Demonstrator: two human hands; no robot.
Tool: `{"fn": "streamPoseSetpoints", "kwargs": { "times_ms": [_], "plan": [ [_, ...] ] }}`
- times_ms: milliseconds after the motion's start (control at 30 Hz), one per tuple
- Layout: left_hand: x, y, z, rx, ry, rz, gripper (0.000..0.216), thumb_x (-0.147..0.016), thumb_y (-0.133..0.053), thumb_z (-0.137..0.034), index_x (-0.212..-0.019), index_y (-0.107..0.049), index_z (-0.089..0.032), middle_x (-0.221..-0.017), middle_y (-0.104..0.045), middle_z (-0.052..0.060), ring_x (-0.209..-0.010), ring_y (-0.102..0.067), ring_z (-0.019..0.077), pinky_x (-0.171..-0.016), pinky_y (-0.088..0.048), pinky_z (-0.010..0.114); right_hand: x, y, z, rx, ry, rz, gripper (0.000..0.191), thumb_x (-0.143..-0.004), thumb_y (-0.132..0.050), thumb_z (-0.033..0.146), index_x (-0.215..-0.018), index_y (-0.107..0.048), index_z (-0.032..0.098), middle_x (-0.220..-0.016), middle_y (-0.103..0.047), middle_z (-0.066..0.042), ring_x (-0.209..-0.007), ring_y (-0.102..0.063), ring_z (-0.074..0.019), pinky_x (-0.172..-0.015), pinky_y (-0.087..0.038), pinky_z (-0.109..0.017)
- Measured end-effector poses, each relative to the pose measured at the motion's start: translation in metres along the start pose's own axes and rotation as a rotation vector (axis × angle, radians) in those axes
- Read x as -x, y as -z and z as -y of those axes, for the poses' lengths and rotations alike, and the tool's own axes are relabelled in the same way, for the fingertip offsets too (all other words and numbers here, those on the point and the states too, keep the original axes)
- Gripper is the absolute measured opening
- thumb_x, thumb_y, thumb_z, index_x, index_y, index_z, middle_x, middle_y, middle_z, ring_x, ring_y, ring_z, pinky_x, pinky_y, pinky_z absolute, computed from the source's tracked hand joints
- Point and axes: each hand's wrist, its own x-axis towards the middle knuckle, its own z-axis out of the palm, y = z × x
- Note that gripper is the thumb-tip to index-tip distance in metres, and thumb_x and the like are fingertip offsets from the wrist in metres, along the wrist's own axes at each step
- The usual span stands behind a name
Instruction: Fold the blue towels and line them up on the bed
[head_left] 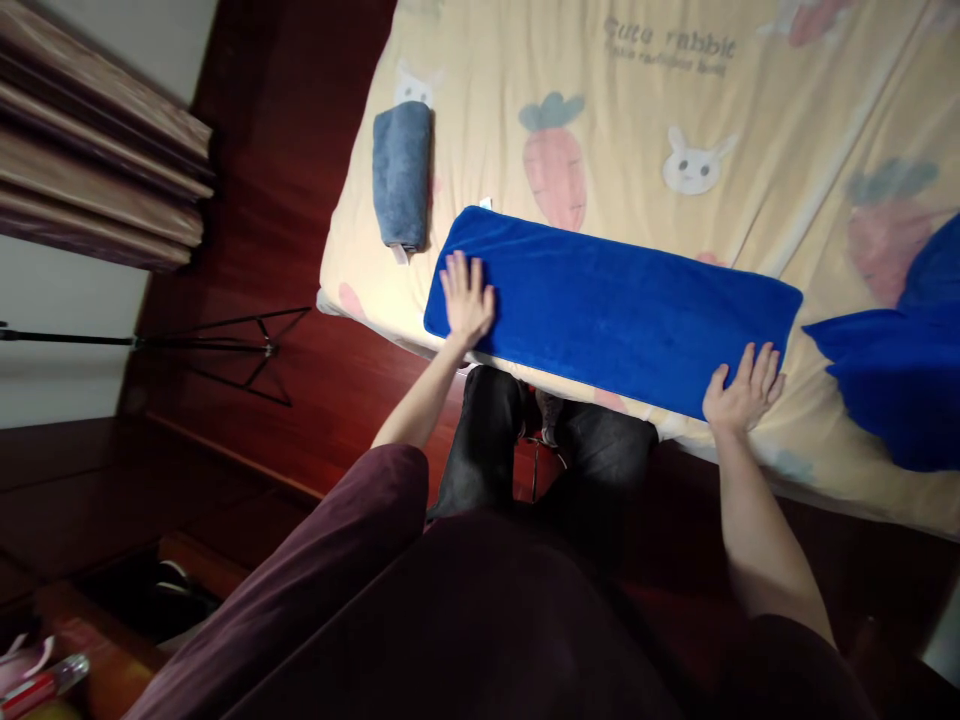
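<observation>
Two-handed, pins the folded blue towel [611,310] flat at the bed [787,130] edge, left hand [466,297] splayed on one end, right hand [742,388] with fingers close together on the other, likely to smooth it.

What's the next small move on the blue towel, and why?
Probably fold one short end over to the other, for instance the left hand carrying its end toward the right hand. The blue towel lies flat as a long narrow strip near the edge of the bed, both hands open on its ends, and the grey towel beside it is already a compact bundle.
</observation>
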Motion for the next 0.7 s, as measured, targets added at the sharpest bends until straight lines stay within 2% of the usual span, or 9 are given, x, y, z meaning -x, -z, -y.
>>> {"fn": "streamPoseSetpoints", "kwargs": {
  "times_ms": [67,133,200,267,300,367,433,600,700],
  "plan": [
    [0.011,-0.027,-0.065,0.057,-0.272,0.079,0.069,-0.111,-0.041,-0.048,-0.17,-0.034,-0.014,-0.182,-0.006,0.013,-0.168,0.015,0.0329,-0.134,0.004,0.068,-0.001,0.0,-0.001,0.003,-0.006,0.006,0.071,-0.1,-0.045,0.033,-0.168,-0.041,0.014,-0.176,-0.032,-0.014,-0.166,-0.026,-0.0255,-0.136,-0.019,-0.054],
    [0.024,-0.06,-0.136,0.061,-0.539,0.201,0.069,-0.11,-0.04,-0.053,-0.171,-0.035,-0.02,-0.183,-0.004,0.009,-0.168,0.013,0.0336,-0.134,0.002,0.068,-0.002,-0.001,-0.002,0.008,-0.013,0.018,0.074,-0.096,-0.048,0.031,-0.168,-0.042,0.014,-0.176,-0.033,-0.015,-0.166,-0.027,-0.0263,-0.135,-0.02,-0.055],
    [0.029,-0.091,-0.194,0.038,-0.707,0.296,0.068,-0.109,-0.04,-0.052,-0.172,-0.034,-0.024,-0.183,0.002,0.004,-0.168,0.012,0.032,-0.135,0.0,0.065,-0.004,-0.002,-0.005,0.01,-0.012,0.027,0.076,-0.093,-0.05,0.03,-0.167,-0.044,0.013,-0.176,-0.034,-0.015,-0.166,-0.028,-0.027,-0.135,-0.021,-0.054],
    [0.021,-0.112,-0.222,0.051,-0.785,0.328,0.067,-0.11,-0.037,-0.049,-0.172,-0.034,-0.022,-0.183,0.004,0.004,-0.169,0.011,0.031,-0.134,0.001,0.066,-0.004,-0.004,-0.007,0.011,-0.006,0.022,0.076,-0.092,-0.05,0.03,-0.166,-0.046,0.012,-0.175,-0.035,-0.016,-0.165,-0.029,-0.0274,-0.135,-0.021,-0.054],
    [0.012,-0.117,-0.223,0.073,-0.789,0.316,0.067,-0.11,-0.035,-0.048,-0.171,-0.034,-0.021,-0.183,0.003,0.004,-0.169,0.012,0.031,-0.133,0.003,0.067,-0.004,-0.004,-0.008,0.012,-0.001,0.017,0.076,-0.092,-0.051,0.03,-0.165,-0.046,0.012,-0.175,-0.035,-0.016,-0.165,-0.029,-0.0276,-0.135,-0.022,-0.054],
    [-0.014,-0.117,-0.199,0.118,-0.734,0.264,0.066,-0.111,-0.033,-0.049,-0.17,-0.036,-0.019,-0.183,-0.002,0.006,-0.169,0.012,0.0315,-0.132,0.008,0.068,-0.004,-0.006,-0.01,0.011,0.013,0.003,0.076,-0.091,-0.052,0.03,-0.165,-0.046,0.012,-0.174,-0.036,-0.016,-0.165,-0.03,-0.0277,-0.134,-0.022,-0.055],
    [-0.043,-0.103,-0.152,0.117,-0.611,0.222,0.067,-0.111,-0.034,-0.051,-0.169,-0.039,-0.019,-0.183,-0.008,0.008,-0.169,0.01,0.0316,-0.132,0.012,0.066,-0.003,-0.008,-0.012,0.013,0.029,-0.007,0.077,-0.091,-0.052,0.029,-0.166,-0.045,0.013,-0.174,-0.036,-0.016,-0.165,-0.03,-0.028,-0.134,-0.023,-0.056],
    [-0.092,-0.038,-0.017,0.078,-0.338,0.156,0.07,-0.109,-0.04,-0.057,-0.168,-0.041,-0.02,-0.181,-0.022,0.01,-0.17,0.0,0.03,-0.134,0.01,0.061,-0.002,-0.011,-0.014,0.017,0.036,-0.032,0.078,-0.089,-0.051,0.03,-0.165,-0.047,0.014,-0.173,-0.039,-0.016,-0.164,-0.032,-0.0293,-0.133,-0.026,-0.057],
    [-0.107,-0.003,0.034,0.05,-0.18,0.123,0.07,-0.109,-0.04,-0.057,-0.169,-0.039,-0.02,-0.18,-0.024,0.01,-0.17,-0.004,0.0278,-0.136,0.005,0.059,-0.002,-0.012,-0.013,0.023,0.037,-0.053,0.078,-0.088,-0.05,0.033,-0.164,-0.049,0.014,-0.172,-0.041,-0.015,-0.163,-0.035,-0.0299,-0.133,-0.027,-0.056]
  ]
}}
